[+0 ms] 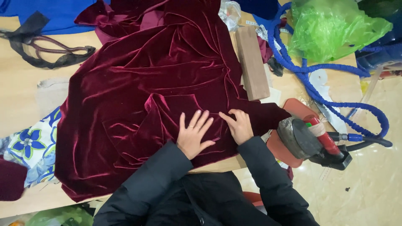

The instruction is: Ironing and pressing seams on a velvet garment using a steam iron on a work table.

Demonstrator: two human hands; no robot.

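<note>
**Fingers spread flat on the velvet**

Head view: The fingers [200,121] of the left hand [193,134] are spread wide and laid flat, palm down, on the velvet [142,96]; they grip nothing, only press. The right hand [239,125] lies just beside it, fingers closer together and slightly curled, tips touching the cloth at a fold line; whether they pinch a bit of the pile I cannot tell. Both sleeves are dark and padded.

The step in hand looks like smoothing or flattening a folded part of the cloth near the table's front edge. As a judgement, the next move calls for keeping the fold taut under both palms and the edges lined up, since the fabric slides easily.

The velvet is deep wine red, glossy, with many soft creases and light streaks. It covers most of the table [21,96], bunched at the far side, and one flap is folded over under the hands.

Just right of the hands an iron [312,140] rests on a red pad [278,148], its blue hose [335,104] looping away. A wooden block [251,62] lies on the far right edge of the cloth. A green bag [335,29] sits beyond, floral cloth [31,146] at left.
</note>
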